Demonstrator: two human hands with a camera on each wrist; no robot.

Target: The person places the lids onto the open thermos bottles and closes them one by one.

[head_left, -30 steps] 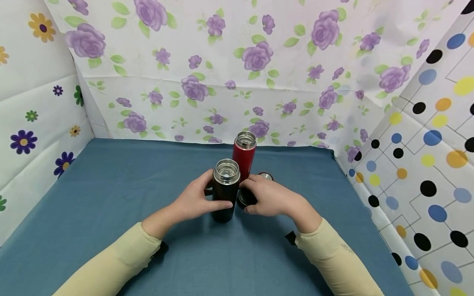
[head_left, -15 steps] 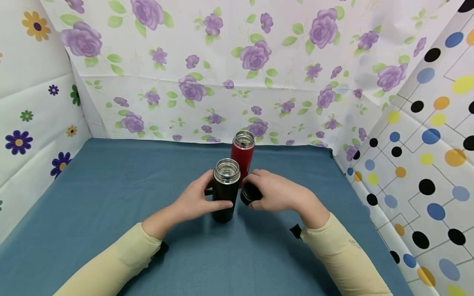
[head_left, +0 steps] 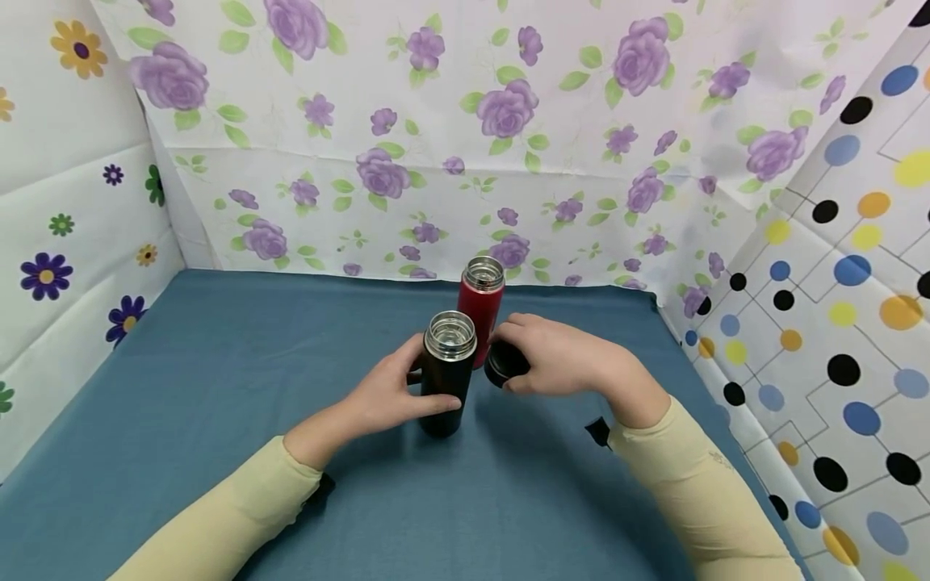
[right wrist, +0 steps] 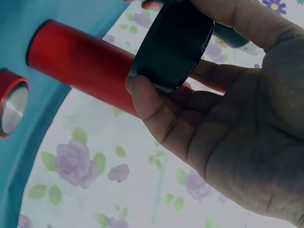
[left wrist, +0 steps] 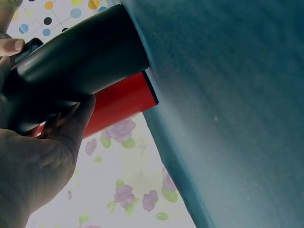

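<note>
Cap (head_left: 501,365), black, is held up just right of the black bottle (head_left: 445,383), apart from it; I see the right hand (head_left: 555,355) with thumb and fingers bent round its sides, covering part of it. The left hand (head_left: 385,391) wraps the upright bottle, thumb and fingers parted by its width, most fingers hidden from my head view. Behind, a red bottle (head_left: 481,303) is partly covered. A red-rimmed lid (right wrist: 13,107) on the blue cloth (head_left: 254,363) is cut off in my right wrist view.

Head view bright, soft-shadowed, wrist views dim
</note>
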